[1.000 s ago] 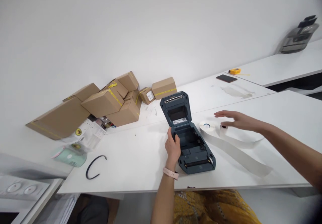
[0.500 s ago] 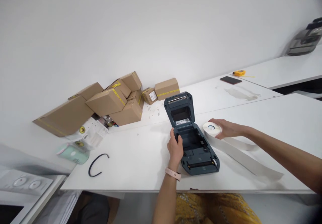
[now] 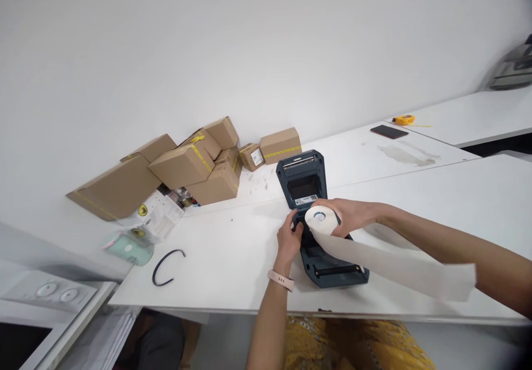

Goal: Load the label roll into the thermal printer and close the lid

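A dark blue label printer [image 3: 328, 265] sits on the white table [image 3: 233, 270] with its lid [image 3: 301, 179] raised. My right hand [image 3: 353, 215] grips a white label roll [image 3: 321, 220] and holds it over the printer's open bay. A long strip of white paper [image 3: 399, 267] trails from the roll to the right, across my forearm. My left hand [image 3: 288, 240], with a pink watch at the wrist, rests against the printer's left side, fingers curled at the bay's edge.
A pile of cardboard boxes [image 3: 187, 165] stands at the back left against the wall. A mint tape roll [image 3: 131, 246], printed papers [image 3: 160, 217] and a black curved band [image 3: 166, 267] lie to the left. A phone [image 3: 388, 132] and a yellow tape measure [image 3: 403, 119] lie far right.
My right hand closed on the label roll lying right of the printer, lifted it and carried it left over the open bay, dragging the paper strip along. My left hand stayed at the printer.
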Demonstrator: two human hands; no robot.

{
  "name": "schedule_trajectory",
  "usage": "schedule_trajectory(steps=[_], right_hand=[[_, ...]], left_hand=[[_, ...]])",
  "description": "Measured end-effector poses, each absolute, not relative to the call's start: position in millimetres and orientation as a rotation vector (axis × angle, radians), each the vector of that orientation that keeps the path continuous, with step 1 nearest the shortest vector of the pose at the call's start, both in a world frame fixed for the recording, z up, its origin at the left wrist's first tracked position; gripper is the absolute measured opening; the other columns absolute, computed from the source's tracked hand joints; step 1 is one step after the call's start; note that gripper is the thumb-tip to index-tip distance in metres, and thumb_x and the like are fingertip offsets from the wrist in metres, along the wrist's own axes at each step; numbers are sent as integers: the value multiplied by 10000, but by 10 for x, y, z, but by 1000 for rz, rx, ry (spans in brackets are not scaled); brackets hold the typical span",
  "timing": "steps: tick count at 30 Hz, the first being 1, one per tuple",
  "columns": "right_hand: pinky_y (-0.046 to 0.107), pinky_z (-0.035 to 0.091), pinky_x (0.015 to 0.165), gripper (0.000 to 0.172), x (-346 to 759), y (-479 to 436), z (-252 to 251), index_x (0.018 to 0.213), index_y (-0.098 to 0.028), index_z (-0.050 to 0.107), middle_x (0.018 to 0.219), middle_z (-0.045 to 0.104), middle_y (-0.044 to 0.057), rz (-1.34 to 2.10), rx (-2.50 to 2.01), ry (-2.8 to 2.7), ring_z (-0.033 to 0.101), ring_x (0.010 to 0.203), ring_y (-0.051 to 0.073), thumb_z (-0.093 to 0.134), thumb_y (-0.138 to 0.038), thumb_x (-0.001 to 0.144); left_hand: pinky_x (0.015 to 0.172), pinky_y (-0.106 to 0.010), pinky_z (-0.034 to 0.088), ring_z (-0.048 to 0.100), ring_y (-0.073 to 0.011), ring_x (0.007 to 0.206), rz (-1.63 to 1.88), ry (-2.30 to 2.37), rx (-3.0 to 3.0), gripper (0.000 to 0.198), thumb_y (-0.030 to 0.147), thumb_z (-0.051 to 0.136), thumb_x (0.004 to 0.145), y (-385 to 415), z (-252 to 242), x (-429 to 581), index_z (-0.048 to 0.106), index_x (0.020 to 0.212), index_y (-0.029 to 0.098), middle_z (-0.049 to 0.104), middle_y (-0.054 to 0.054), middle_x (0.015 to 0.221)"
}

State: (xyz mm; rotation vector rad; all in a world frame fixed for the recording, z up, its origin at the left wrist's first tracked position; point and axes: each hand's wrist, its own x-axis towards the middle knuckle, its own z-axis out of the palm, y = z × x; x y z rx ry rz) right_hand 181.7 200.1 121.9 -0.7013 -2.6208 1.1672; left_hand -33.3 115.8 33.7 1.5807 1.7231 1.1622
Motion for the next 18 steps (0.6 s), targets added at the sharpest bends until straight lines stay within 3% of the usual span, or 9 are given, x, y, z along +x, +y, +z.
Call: schedule_trajectory(steps=[4, 9, 18], right_hand=[[398, 475, 888, 639, 1573, 2092, 1239, 1123, -228, 586, 1079, 670, 65, 898, -721, -2859, 619, 1027, 323, 788, -388, 538], [466, 382, 968, 654, 1422, 2151, 1295, 1126, -237, 595, 1062, 672, 59, 689, -728, -3058, 608, 1042, 348, 783, -382, 517], [459, 405, 943, 656, 1343, 2183, 1223, 1119, -245, 617, 1103, 693, 75, 605, -835, -3142, 632, 1045, 370, 789, -387, 502]], left_hand=[[914, -352, 528, 695, -251, 1064, 1060, 1714, 1670, 333, 289, 489, 925, 1187, 395, -393, 744, 1139, 295, 762, -19, 1178], [883, -331, 524, 688, -242, 1036, 1047, 1685, 1662, 349, 300, 496, 919, 1212, 424, -409, 752, 1156, 291, 769, -10, 1133], [986, -359, 501, 671, -246, 1109, 1087, 1628, 1656, 366, 260, 464, 938, 1219, 420, -409, 763, 1148, 269, 750, -15, 1202]])
